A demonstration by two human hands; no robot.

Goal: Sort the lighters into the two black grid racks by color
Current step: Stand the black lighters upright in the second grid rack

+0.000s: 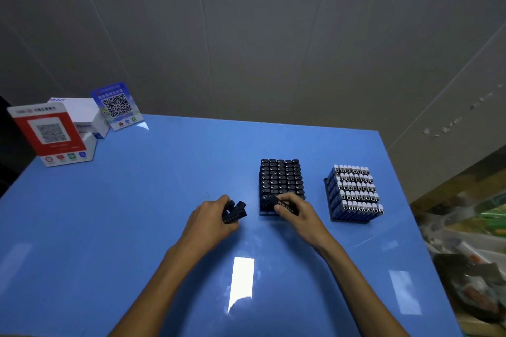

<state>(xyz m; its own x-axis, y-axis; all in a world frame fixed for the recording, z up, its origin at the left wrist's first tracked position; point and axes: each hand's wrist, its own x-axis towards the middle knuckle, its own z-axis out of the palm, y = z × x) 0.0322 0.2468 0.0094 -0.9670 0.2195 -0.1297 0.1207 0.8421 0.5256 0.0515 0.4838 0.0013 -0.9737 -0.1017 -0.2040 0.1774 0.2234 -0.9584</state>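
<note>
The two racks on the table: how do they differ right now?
The near rack holds black lighters; the far-right rack holds blue-bodied lighters with white caps. The near rack has open slots in its front row, where the right hand holds a black lighter; the far-right rack looks full and no hand is at it. Both are black grids on the blue table with lighters upright. The left hand grips more black lighters.

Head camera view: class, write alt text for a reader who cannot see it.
A person's right hand lowers a black lighter into a nearly full rack of black lighters; the left hand grips several more. A rack of blue lighters stands to the right on the blue table.
</note>
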